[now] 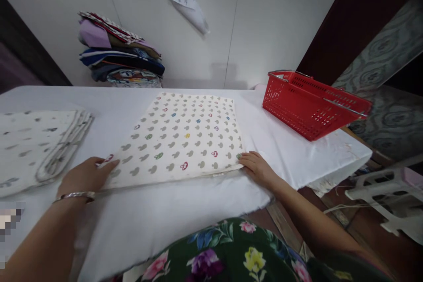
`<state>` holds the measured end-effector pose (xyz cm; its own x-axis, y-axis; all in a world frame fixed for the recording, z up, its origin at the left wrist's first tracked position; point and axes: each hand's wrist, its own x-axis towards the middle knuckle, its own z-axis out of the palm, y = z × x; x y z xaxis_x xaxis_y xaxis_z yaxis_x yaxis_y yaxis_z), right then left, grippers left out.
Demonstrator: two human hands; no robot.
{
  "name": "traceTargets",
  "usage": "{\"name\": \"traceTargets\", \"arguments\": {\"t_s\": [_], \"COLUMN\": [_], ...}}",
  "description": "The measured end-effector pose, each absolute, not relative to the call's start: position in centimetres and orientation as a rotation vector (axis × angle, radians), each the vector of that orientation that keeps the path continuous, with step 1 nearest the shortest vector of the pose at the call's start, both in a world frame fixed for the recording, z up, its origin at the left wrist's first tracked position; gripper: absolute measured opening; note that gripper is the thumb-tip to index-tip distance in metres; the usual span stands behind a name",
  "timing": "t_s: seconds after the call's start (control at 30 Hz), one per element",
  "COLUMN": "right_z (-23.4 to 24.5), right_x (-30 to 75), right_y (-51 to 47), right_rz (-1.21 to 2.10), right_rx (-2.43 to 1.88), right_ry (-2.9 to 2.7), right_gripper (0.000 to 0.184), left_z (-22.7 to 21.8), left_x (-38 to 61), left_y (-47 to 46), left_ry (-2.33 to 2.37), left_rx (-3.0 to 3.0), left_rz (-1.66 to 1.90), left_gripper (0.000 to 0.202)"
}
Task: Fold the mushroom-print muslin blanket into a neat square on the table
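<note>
Left of the red basket [302,112], left grip [85,174] pinches mushroom-print cloth [190,130] cornerwise; right grip [259,169] covers another corner, closure unclear; near edge crosswise, long axis unclear.

Two cream printed cloths [185,125] [31,145], one basket [307,103]

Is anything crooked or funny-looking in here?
Yes! The paper sign on the wall hangs tilted, and its lower part curls instead of lying flat. The stack of folded fabrics looks uneven too, with edges poking out.
</note>
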<state>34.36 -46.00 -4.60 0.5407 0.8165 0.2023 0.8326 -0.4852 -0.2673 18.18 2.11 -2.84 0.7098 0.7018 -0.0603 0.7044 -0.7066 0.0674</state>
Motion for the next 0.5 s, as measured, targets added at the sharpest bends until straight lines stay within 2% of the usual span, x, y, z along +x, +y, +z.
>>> {"name": "traceTargets", "arguments": {"t_s": [0.1, 0.23, 0.37, 0.5], "right_z": [-4.9, -4.9, -4.7, -4.6], "right_x": [34.4, 34.5, 35.0, 35.3], "right_y": [-46.0, -46.0, -45.4, -45.0], "right_rz": [-0.082, -0.045, -0.015, -0.035], "right_rx": [-2.427, -2.4, -2.289, -2.239], "right_ry": [-1.389, -1.35, -1.241, -1.034], "right_gripper": [0.032, 0.035, 0.037, 0.037], "left_z": [-1.7, -0.2, 0.1, -0.2], "left_x": [18.0, 18.3, 19.7, 21.7], "left_y": [0.3, -2.6, -7.3, -14.8], "left_ry": [1.268, 1.182, 0.532, -0.046], "left_rx": [2.733, 2.876, 2.994, 2.797], "left_rz": [-0.291, -0.063, 0.312, 0.198], "left_gripper": [0.069, 0.059, 0.048, 0.04]}}
